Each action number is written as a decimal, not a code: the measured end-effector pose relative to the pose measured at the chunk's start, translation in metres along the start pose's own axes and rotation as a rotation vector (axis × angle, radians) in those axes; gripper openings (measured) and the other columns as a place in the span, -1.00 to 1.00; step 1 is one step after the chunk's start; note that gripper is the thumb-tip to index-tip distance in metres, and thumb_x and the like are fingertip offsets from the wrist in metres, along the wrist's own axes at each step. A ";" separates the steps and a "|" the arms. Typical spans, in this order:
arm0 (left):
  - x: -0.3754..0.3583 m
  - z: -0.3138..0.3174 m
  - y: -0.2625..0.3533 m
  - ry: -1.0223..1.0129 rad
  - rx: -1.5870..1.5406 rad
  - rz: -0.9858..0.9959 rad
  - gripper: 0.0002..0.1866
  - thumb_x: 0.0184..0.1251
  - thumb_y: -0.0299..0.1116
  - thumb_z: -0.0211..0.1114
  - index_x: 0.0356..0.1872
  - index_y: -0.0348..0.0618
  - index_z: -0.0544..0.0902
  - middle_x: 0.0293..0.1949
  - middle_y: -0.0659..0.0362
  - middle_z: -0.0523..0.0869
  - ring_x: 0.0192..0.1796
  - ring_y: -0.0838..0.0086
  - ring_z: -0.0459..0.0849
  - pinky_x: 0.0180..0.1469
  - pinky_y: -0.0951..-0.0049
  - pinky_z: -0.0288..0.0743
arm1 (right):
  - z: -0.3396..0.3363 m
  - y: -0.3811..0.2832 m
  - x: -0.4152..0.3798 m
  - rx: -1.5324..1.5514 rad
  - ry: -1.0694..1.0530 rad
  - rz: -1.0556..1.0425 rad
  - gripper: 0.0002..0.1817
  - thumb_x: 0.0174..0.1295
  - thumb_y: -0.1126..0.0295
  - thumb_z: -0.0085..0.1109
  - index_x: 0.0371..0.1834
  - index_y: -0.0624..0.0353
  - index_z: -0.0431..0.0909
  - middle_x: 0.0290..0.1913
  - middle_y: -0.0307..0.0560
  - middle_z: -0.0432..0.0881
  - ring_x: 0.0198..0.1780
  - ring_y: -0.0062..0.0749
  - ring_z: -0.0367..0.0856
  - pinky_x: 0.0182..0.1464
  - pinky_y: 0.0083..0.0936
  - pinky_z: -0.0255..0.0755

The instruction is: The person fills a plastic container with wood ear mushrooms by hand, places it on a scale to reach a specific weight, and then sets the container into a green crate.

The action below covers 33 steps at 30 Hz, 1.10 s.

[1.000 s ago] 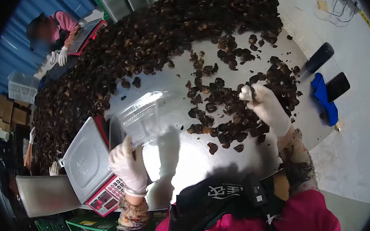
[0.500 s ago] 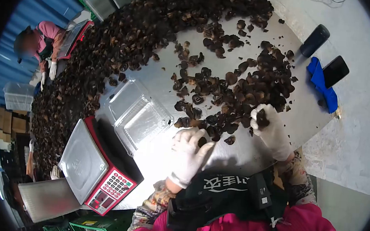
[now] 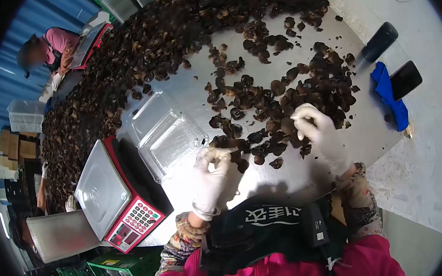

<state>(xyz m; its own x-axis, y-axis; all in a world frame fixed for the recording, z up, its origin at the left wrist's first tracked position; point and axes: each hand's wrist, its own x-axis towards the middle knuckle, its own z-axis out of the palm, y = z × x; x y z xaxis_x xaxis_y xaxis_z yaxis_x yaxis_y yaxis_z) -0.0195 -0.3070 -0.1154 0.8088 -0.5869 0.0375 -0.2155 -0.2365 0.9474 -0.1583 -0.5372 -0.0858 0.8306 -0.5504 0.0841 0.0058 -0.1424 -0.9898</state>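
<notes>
My left hand (image 3: 211,179), in a white glove, is at the near edge of the dark, curled fungus-like pieces (image 3: 308,98), with its thumb and fingertips closed together beside some of them. What the fingers hold, if anything, is too small to tell. Over the right part of these pieces is my right hand (image 3: 319,130), also gloved, its fingers bent and pressed together; nothing clear shows between them. A clear plastic box (image 3: 170,144) with its lid raised lies just beyond my left hand. To its left is a red scale (image 3: 130,219) with a grey plate.
A large dark heap (image 3: 189,19) runs along the table's far side. At the right lie a black cylinder (image 3: 379,42), a phone (image 3: 406,80) and a blue cloth (image 3: 389,97). A co-worker (image 3: 55,44) leans by another scale (image 3: 88,45). Stacked trays (image 3: 62,236) stand at lower left.
My left hand has shifted left and its fingers have closed. My right hand has moved up and left over the pieces; the dark piece it held no longer shows.
</notes>
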 end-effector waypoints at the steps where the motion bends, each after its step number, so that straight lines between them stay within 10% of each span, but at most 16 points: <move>1: -0.001 -0.006 0.005 -0.029 -0.193 -0.097 -0.94 0.22 -0.53 0.23 -0.33 -0.24 0.64 -0.31 0.23 0.65 -0.20 0.50 0.56 -0.05 0.51 0.40 | -0.005 -0.006 -0.009 0.325 0.046 0.314 -0.84 0.27 0.40 0.09 -0.19 0.27 0.51 -0.18 -0.13 0.54 -0.33 -0.41 0.55 -0.32 -0.61 0.43; 5: -0.004 -0.027 0.002 -0.179 -1.115 -0.424 -0.84 0.29 -0.42 0.09 -0.21 -0.27 0.55 0.04 -0.03 0.56 0.07 0.18 0.59 0.13 0.24 0.51 | -0.013 0.008 -0.024 0.816 0.016 0.414 -0.67 0.33 0.17 -0.02 -0.01 0.17 0.45 -0.14 -0.18 0.53 -0.30 -0.57 0.55 -0.47 -0.70 0.32; 9: -0.002 -0.041 -0.024 -0.162 -1.414 -0.550 -0.78 0.30 -0.37 0.08 -0.19 -0.34 0.51 -0.02 -0.09 0.58 0.04 0.07 0.60 -0.07 0.21 0.67 | 0.016 -0.004 -0.014 0.374 -0.155 0.372 -0.77 0.30 0.33 0.10 -0.09 0.23 0.55 -0.37 -0.30 0.48 -0.39 -0.66 0.45 -0.42 -0.70 0.29; 11: -0.003 -0.041 -0.017 0.033 -1.272 -0.637 -0.77 0.33 -0.32 0.10 -0.18 -0.31 0.51 -0.15 -0.02 0.62 -0.11 0.19 0.63 -0.17 0.37 0.62 | 0.046 0.029 -0.005 -0.147 -0.108 -0.058 -0.76 0.23 0.32 0.19 -0.13 0.22 0.59 -0.41 -0.23 0.51 -0.37 -0.52 0.54 -0.38 -0.57 0.39; 17: -0.008 -0.036 -0.007 0.062 -0.659 -0.373 -0.74 0.45 -0.27 0.06 -0.19 -0.29 0.57 -0.42 0.19 0.58 -0.38 0.53 0.51 -0.33 0.60 0.31 | 0.084 0.033 0.022 -0.988 -0.235 -0.193 -0.87 0.18 0.33 0.15 -0.27 0.05 0.64 -0.33 -0.12 0.51 -0.37 -0.20 0.55 -0.33 -0.34 0.45; 21: -0.009 -0.039 -0.010 0.040 -0.482 -0.282 -0.76 0.44 -0.31 0.10 -0.13 -0.30 0.59 -0.40 0.20 0.61 -0.38 0.57 0.50 -0.32 0.63 0.32 | 0.044 0.005 0.031 -0.291 -0.060 -0.093 -0.91 0.17 0.43 0.21 -0.30 0.19 0.61 -0.32 -0.15 0.54 -0.25 -0.41 0.51 -0.17 -0.53 0.38; 27: 0.004 -0.005 -0.007 -0.057 0.548 0.320 -0.80 0.16 -0.45 0.31 -0.16 -0.10 0.68 -0.33 0.17 0.62 -0.34 0.41 0.63 -0.32 0.50 0.48 | 0.019 -0.012 0.008 -0.172 -0.107 0.033 -0.86 0.22 0.44 0.20 -0.27 0.30 0.60 -0.28 -0.15 0.56 -0.21 -0.49 0.48 -0.11 -0.56 0.36; 33: 0.026 0.010 -0.007 -0.184 0.669 0.422 -0.81 0.20 -0.37 0.25 -0.17 -0.09 0.67 -0.35 0.18 0.57 -0.34 0.30 0.64 -0.38 0.40 0.51 | -0.005 -0.022 -0.022 -0.287 -0.097 0.151 -0.84 0.24 0.40 0.15 -0.26 0.29 0.61 -0.28 -0.12 0.57 -0.19 -0.44 0.51 -0.09 -0.55 0.38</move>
<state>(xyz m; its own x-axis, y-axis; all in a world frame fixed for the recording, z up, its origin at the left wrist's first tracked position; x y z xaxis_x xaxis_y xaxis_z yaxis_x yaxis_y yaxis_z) -0.0026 -0.3280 -0.1242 0.4956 -0.8343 0.2416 -0.8110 -0.3449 0.4725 -0.1798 -0.5261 -0.0656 0.8592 -0.5044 -0.0857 -0.2667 -0.2986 -0.9163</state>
